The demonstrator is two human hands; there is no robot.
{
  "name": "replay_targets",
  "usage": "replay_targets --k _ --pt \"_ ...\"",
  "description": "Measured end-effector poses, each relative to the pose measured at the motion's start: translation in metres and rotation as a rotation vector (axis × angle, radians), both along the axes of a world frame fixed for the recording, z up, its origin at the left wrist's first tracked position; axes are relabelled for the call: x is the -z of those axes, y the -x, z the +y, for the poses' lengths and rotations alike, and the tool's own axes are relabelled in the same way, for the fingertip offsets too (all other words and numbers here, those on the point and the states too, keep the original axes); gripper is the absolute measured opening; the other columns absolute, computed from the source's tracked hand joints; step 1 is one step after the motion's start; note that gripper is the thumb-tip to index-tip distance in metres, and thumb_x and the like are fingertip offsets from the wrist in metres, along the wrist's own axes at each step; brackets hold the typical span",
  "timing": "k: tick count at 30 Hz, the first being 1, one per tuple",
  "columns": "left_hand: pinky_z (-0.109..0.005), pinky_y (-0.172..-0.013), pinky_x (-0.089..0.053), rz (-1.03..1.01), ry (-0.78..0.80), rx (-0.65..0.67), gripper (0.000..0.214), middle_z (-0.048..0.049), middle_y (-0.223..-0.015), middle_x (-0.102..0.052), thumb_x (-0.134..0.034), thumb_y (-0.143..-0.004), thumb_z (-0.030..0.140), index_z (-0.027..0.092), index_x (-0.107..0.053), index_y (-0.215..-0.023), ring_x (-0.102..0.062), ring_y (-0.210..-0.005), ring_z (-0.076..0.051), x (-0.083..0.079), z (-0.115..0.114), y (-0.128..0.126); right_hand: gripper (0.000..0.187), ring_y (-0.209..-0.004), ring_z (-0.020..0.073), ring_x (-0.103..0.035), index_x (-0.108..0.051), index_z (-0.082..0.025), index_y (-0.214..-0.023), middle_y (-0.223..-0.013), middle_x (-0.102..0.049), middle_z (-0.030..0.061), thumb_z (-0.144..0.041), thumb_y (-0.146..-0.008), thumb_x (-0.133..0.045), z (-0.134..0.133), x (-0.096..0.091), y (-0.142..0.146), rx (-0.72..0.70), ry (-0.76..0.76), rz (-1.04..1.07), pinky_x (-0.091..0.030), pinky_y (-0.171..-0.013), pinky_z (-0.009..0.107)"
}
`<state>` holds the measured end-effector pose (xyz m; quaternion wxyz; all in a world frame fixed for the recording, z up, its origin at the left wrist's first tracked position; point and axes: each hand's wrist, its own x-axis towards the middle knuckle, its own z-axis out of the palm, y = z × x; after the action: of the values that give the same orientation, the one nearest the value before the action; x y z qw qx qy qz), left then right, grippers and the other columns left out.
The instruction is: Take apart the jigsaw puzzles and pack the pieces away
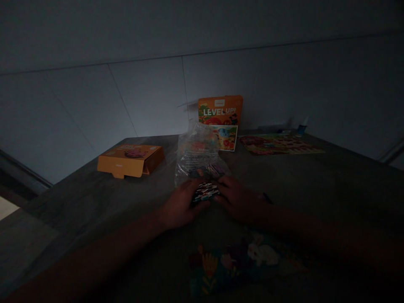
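In dim light, my left hand (183, 202) and my right hand (235, 198) close in from both sides on a stack of puzzle pieces (206, 191). The layered edges of the stack face me, with the fingers partly hiding its sides. Just behind it a clear plastic bag (197, 151) stands up, crinkled, with more dark patterned pieces showing at its lower end. Whether the stack is partly inside the bag I cannot tell. Nearer to me lies an assembled puzzle section (233, 263) with a white rabbit and flowers, very dark.
An orange "LEVEL UP!" box (221, 109) stands at the back by the wall, a picture card (232, 136) before it. An open orange box (131, 160) lies to the left. A colourful puzzle sheet (280, 144) and a small blue bottle (302, 127) are at the back right.
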<state>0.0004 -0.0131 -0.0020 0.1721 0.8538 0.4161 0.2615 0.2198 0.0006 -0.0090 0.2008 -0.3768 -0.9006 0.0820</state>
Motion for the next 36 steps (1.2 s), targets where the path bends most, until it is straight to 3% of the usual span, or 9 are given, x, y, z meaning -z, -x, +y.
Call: replay_targets --k 4,9,13,20,25,29,33,36 --pt "-0.043 -0.1 -0.047 -0.002 -0.011 0.066 0.042 -0.0101 -0.125 -0.059 -0.06 -0.09 0.028 0.019 -0.047 -0.129 -0.056 -0.115 -0.026 0.002 0.0 0.001 0.025 -0.097 0.025 -0.055 -0.062 -0.011 -0.112 -0.108 -0.055 0.0147 -0.025 -0.095 -0.049 -0.001 -0.002 0.0 -0.065 0.033 0.005 -0.05 -0.088 0.044" --pt "-0.042 -0.094 -0.05 -0.037 0.063 0.053 0.034 -0.0101 -0.117 -0.063 -0.059 -0.09 0.029 0.019 -0.05 -0.122 -0.06 -0.108 -0.025 -0.001 0.0 0.002 0.028 -0.097 0.0243 -0.057 -0.06 -0.012 -0.112 -0.109 -0.056 0.0137 -0.031 -0.093 -0.056 -0.002 -0.002 -0.004 -0.114 0.063 0.119 -0.051 -0.086 0.041" --pt "-0.041 -0.094 -0.05 -0.078 0.066 0.026 0.04 -0.0089 -0.118 -0.063 -0.065 -0.088 0.035 0.021 -0.051 -0.122 -0.061 -0.109 -0.026 -0.003 -0.001 0.001 0.025 -0.099 0.0244 -0.057 -0.059 -0.015 -0.111 -0.109 -0.057 0.0123 -0.031 -0.091 -0.058 -0.001 -0.001 -0.006 -0.102 0.032 0.193 -0.05 -0.088 0.042" --pt "-0.038 -0.087 -0.052 -0.049 0.059 0.008 0.041 -0.0073 -0.113 -0.064 -0.069 -0.084 0.036 0.019 -0.052 -0.117 -0.063 -0.099 -0.023 -0.005 0.0 0.002 0.033 -0.101 0.0249 -0.057 -0.06 -0.012 -0.117 -0.112 -0.056 0.0136 -0.029 -0.089 -0.062 -0.001 -0.003 -0.004 -0.072 0.095 0.143 -0.049 -0.089 0.042" --pt "-0.038 -0.086 -0.052 -0.05 -0.01 -0.004 0.026 -0.0068 -0.107 -0.064 -0.061 -0.089 0.033 0.019 -0.057 -0.111 -0.063 -0.096 -0.022 -0.009 -0.001 0.002 0.028 -0.101 0.0251 -0.057 -0.061 -0.013 -0.115 -0.106 -0.061 0.0128 -0.03 -0.093 -0.056 0.0 -0.002 -0.006 -0.086 0.025 0.184 -0.049 -0.088 0.042" --pt "-0.037 -0.085 -0.052 -0.04 -0.019 0.003 0.027 -0.0065 -0.104 -0.065 -0.061 -0.09 0.033 0.019 -0.058 -0.112 -0.063 -0.093 -0.022 -0.009 -0.002 0.003 0.029 -0.098 0.0241 -0.059 -0.062 -0.015 -0.114 -0.105 -0.064 0.0118 -0.034 -0.093 -0.056 -0.001 0.001 -0.006 -0.091 0.004 0.211 -0.05 -0.084 0.04" --pt "-0.037 -0.084 -0.052 -0.005 -0.005 -0.01 0.029 -0.0064 -0.103 -0.064 -0.06 -0.089 0.032 0.019 -0.058 -0.115 -0.063 -0.091 -0.022 -0.007 -0.001 0.005 0.033 -0.099 0.0245 -0.061 -0.062 -0.016 -0.116 -0.108 -0.064 0.0114 -0.038 -0.091 -0.06 0.004 -0.005 -0.01 -0.063 -0.014 0.134 -0.05 -0.086 0.04" --pt "-0.038 -0.084 -0.052 0.012 0.008 -0.028 0.029 -0.0068 -0.103 -0.064 -0.059 -0.089 0.03 0.019 -0.057 -0.115 -0.062 -0.092 -0.022 -0.008 -0.001 0.007 0.036 -0.093 0.0257 -0.062 -0.065 -0.018 -0.113 -0.109 -0.063 0.0127 -0.042 -0.087 -0.065 0.015 -0.025 -0.026 -0.026 -0.02 -0.056 -0.051 -0.078 0.039"
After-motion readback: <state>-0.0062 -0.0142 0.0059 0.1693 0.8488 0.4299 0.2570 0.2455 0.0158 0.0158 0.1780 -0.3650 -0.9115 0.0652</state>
